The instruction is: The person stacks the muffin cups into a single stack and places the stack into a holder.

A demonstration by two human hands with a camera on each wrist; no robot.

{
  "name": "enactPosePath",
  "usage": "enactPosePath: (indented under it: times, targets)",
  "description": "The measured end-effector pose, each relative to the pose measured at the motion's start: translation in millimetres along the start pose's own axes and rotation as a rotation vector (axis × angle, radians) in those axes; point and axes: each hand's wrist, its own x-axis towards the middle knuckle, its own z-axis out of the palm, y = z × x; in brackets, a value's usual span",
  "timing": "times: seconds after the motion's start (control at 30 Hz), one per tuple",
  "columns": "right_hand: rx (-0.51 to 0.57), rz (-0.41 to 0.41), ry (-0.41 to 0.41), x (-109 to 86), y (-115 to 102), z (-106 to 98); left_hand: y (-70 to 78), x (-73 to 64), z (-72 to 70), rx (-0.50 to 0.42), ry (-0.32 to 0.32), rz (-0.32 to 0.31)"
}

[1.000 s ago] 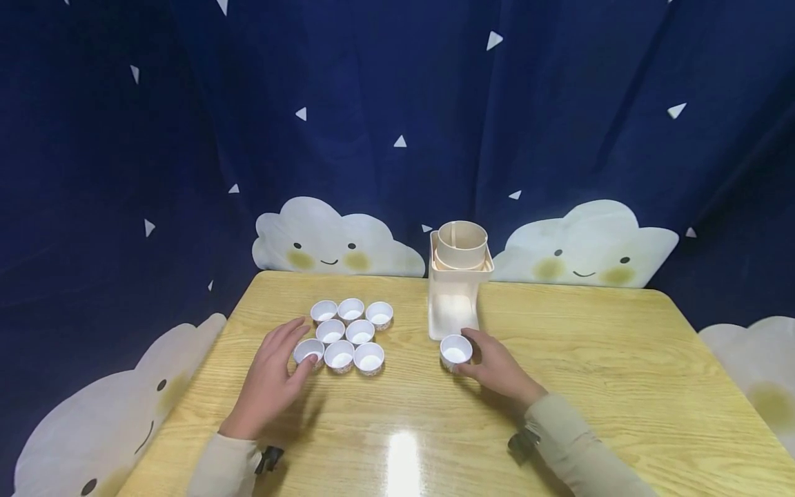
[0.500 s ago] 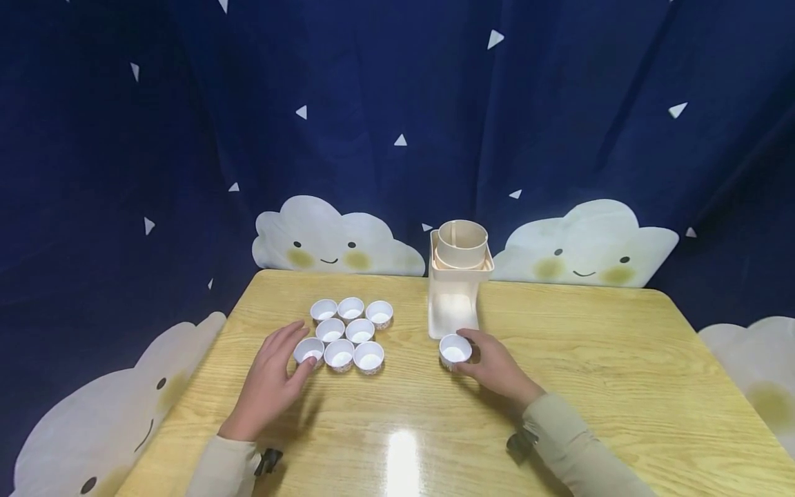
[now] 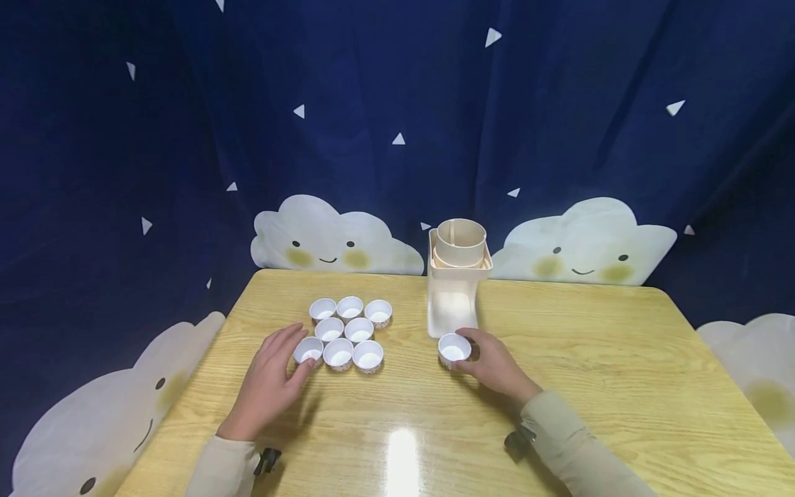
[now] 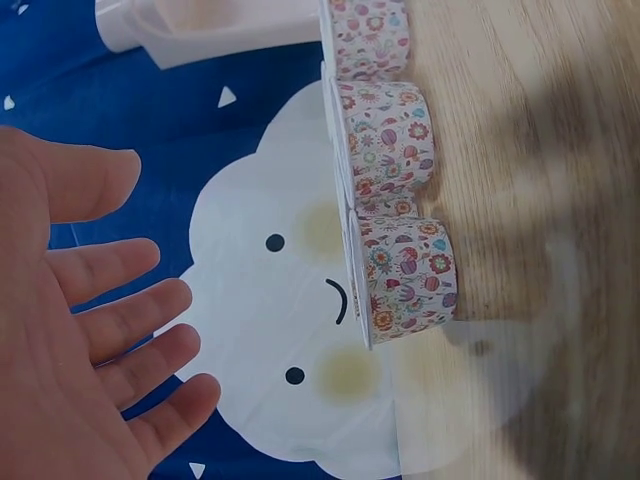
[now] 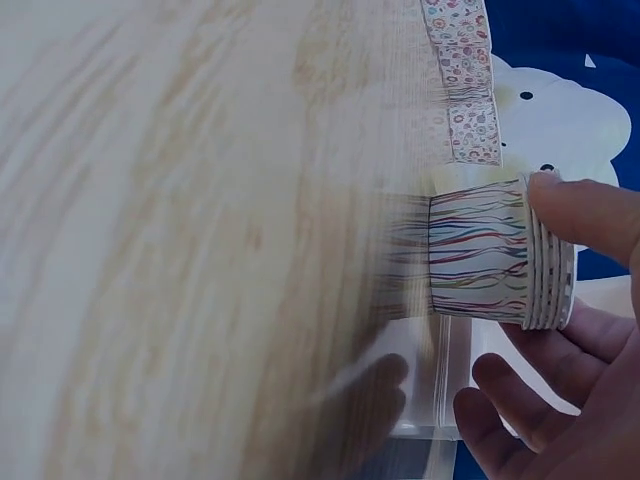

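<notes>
My right hand [image 3: 497, 366] pinches a stack of baking cups [image 5: 480, 250] between thumb and fingers near their rims. The cups have wavy coloured stripes, several nested rims and a white inside, and stand upright on the table in front of the cream plastic stand. My left hand [image 3: 267, 386] is held at the near left end of a group of flower-patterned cups [image 4: 408, 280], its fingers spread and relaxed. In the left wrist view a gap shows between that hand and the cups. The group stands upright in three rows, white insides facing up.
Behind the striped stack is the cream plastic stand [image 3: 451, 310] with a round open cylinder [image 3: 461, 248] on top. The wooden table [image 3: 590, 359] ends at a dark blue curtain [image 3: 373, 103] printed with white triangles and smiling clouds. Light glares on the table's near part.
</notes>
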Motion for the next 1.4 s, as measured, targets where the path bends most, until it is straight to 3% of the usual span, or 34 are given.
enactPosePath:
  times: [0.67,0.97,1.4]
  targets:
    - [0.052,0.067,-0.003,-1.0,3.0,1.1,-19.6,-0.3,0.9,0.009,-0.044,-0.063]
    - [0.062,0.044,0.006,-2.7,2.8,2.3,-37.2,2.8,7.4,-0.003,-0.184,-0.180]
    - [0.060,0.022,0.010,-0.8,4.0,2.6,-50.8,6.0,20.8,-0.003,-0.291,-0.238]
